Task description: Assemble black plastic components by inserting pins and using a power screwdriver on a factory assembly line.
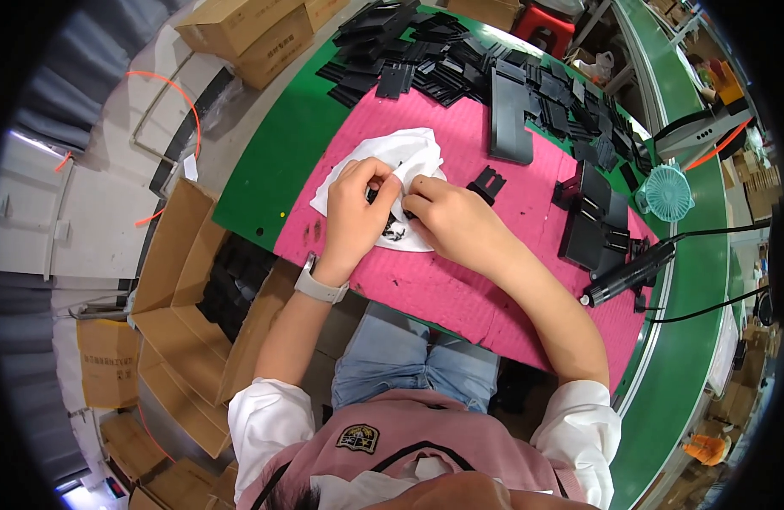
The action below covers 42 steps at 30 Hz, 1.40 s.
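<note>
Pink vest point(490, 427) nearest, our left hand point(355, 211) and right hand point(451, 218) grip the white cloth point(409, 147) lying beneath and between them.

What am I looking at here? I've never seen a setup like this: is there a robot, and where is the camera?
No robot arm: these are a person's bare left hand and right hand. The single picture comes from a wide fisheye camera worn on that person's head, looking down, so straight edges bend near the rim.

Both hands are at a crumpled white cloth or bag with small black bits on it; the fingers hide exactly what each one grips.

It lies on a bright pink mat over a green tabletop. Beyond are heaped flat black plastic parts; to the right are a black cylindrical handheld tool and a round turquoise fan.
</note>
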Each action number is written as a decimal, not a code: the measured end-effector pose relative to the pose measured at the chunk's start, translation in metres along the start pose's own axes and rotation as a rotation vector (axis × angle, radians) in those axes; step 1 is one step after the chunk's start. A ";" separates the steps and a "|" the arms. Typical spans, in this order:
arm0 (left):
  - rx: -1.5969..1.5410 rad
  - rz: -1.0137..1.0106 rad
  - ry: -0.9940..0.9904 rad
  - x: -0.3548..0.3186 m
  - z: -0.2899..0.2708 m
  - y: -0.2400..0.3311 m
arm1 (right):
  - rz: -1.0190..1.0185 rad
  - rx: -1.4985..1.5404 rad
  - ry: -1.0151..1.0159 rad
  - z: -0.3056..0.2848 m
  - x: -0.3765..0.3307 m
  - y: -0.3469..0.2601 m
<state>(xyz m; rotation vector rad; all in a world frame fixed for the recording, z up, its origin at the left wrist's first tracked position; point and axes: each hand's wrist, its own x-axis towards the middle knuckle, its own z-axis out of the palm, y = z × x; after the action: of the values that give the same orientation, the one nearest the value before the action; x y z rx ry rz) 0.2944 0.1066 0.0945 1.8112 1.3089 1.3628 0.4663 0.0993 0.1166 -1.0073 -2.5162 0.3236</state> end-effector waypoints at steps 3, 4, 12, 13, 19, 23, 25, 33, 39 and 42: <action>-0.017 -0.013 -0.006 0.000 0.001 0.000 | -0.023 0.125 -0.017 -0.008 0.002 0.004; -0.008 -0.006 -0.006 -0.001 0.001 0.000 | -0.024 0.125 -0.018 -0.008 0.002 0.005; 0.022 0.022 -0.010 -0.002 0.004 0.000 | -0.025 0.073 -0.024 0.001 0.009 0.010; 0.031 0.032 -0.016 -0.002 0.003 0.001 | -0.028 0.074 -0.024 0.000 0.010 0.014; 0.036 0.056 -0.004 -0.003 0.001 0.006 | -0.052 0.332 0.049 -0.009 0.011 0.025; 0.065 0.072 0.006 -0.005 -0.001 0.010 | 0.218 0.470 0.059 -0.035 0.010 0.024; 0.083 0.091 0.003 -0.006 0.000 0.010 | 0.299 0.479 0.049 -0.047 0.012 0.023; 0.148 0.275 -0.027 -0.007 0.007 0.007 | 0.097 0.379 0.064 -0.047 0.062 0.006; 0.138 0.295 -0.041 -0.007 0.007 0.006 | 0.021 0.170 0.013 -0.033 0.069 0.016; 0.129 0.243 -0.065 -0.007 0.003 0.009 | 0.092 0.209 0.190 -0.047 0.058 0.016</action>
<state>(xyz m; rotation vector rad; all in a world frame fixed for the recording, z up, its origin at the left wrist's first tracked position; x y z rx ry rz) 0.3002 0.0972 0.0977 2.1415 1.1980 1.3548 0.4587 0.1540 0.1691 -1.0207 -2.2196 0.4828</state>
